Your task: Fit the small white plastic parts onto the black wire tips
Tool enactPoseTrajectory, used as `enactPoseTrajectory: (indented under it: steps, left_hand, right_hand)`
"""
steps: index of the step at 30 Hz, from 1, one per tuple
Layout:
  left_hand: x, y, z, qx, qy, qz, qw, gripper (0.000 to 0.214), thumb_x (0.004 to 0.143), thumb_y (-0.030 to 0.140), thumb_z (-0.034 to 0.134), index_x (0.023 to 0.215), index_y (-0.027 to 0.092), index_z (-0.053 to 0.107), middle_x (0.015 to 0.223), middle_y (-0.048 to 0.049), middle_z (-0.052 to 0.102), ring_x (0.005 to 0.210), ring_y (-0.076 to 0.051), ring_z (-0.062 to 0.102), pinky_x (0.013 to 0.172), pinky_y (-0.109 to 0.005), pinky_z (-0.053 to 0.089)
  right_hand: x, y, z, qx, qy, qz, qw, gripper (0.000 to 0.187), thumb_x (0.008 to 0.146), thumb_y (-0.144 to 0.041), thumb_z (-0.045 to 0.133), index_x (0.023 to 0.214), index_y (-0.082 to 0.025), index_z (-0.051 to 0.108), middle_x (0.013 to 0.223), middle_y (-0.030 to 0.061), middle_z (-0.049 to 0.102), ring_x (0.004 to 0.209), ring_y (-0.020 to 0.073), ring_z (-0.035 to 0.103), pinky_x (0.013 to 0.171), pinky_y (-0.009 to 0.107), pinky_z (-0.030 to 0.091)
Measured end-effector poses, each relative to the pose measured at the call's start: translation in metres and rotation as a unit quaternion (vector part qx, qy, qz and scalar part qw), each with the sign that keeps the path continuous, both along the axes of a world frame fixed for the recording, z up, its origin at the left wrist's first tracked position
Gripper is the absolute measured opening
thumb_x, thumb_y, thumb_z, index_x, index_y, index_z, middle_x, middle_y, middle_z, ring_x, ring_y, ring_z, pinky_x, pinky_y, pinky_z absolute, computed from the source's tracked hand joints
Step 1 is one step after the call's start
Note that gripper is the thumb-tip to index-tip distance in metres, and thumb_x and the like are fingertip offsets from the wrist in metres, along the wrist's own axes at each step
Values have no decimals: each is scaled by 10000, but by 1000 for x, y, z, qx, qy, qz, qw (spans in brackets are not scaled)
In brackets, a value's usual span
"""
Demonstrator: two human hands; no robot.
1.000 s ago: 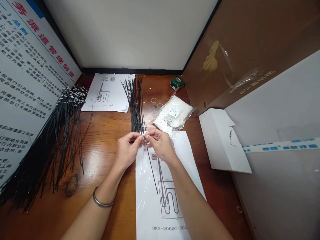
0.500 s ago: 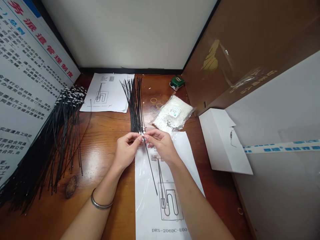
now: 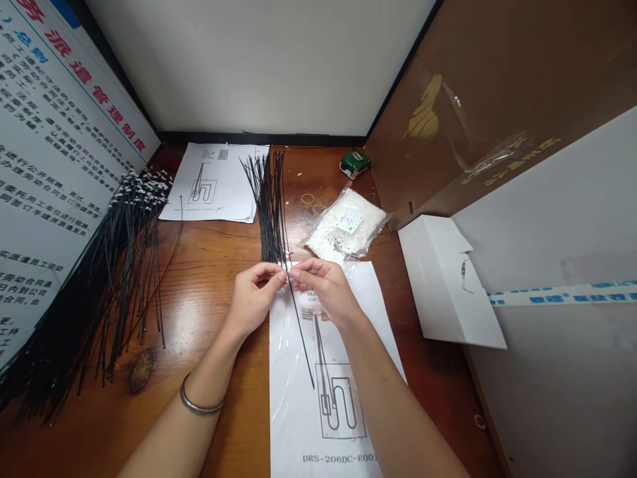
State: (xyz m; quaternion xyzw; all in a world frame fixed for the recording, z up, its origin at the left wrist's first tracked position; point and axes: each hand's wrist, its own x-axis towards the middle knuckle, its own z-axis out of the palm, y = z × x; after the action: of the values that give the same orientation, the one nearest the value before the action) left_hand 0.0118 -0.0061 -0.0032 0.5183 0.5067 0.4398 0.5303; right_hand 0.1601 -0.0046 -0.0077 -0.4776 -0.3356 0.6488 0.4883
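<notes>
A single thin black wire (image 3: 302,333) runs down and slightly right from between my fingertips, over the printed drawing. My left hand (image 3: 256,295) is closed in a pinch on it, thumb against forefinger. From the other side my right hand (image 3: 323,285) pinches at the same spot, its fingertips almost touching the left ones. Whatever small part sits between the fingertips is mostly hidden. Just beyond my hands lies a bundle of black wires (image 3: 271,212), its far ends fanned out. A clear bag of small white parts (image 3: 348,222) is to the right of the bundle.
On the left rests a large heap of black wires (image 3: 119,265) with white ends. Printed sheets (image 3: 229,199) lie at the back, and a drawing (image 3: 293,411) is under my hands. A green tape measure (image 3: 354,164), rubber bands (image 3: 307,198) and a white folded box (image 3: 442,285) are farther right.
My fingertips have shifted very slightly, and the white bit that showed between them is now less visible. The wire still hangs down from the same spot.
</notes>
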Motion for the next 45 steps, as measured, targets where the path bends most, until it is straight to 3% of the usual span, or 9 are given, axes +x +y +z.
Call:
enactPoseTrajectory:
  steps: [15,34,45]
  left_hand:
    - [1,-1,-5,6,26,18,999,164,774,302,653,767,140,674,761,-46,690,714,-158,623,698,-265,487]
    - [1,-1,-4,7,60,31,998,151,770,290,645,749,143,675,736,-42,708,681,-162,644,662,-259,495]
    - [3,-1,-6,6,26,34,999,167,767,307,658,766,141,679,744,-47,702,688,-164,642,678,-271,506]
  right_hand:
    - [-10,-1,-3,17,-35,-38,999,302,554,-388,821,672,-163,657,639,1,659,573,118,590,627,292,526]
    - [-13,-3,-13,60,-111,-38,991,243,649,-377,759,695,-169,641,692,41,669,640,167,613,663,345,531]
    - [-15,-2,-11,55,-74,-57,994,316,616,-442,782,712,-173,646,693,25,668,612,145,605,649,320,540]
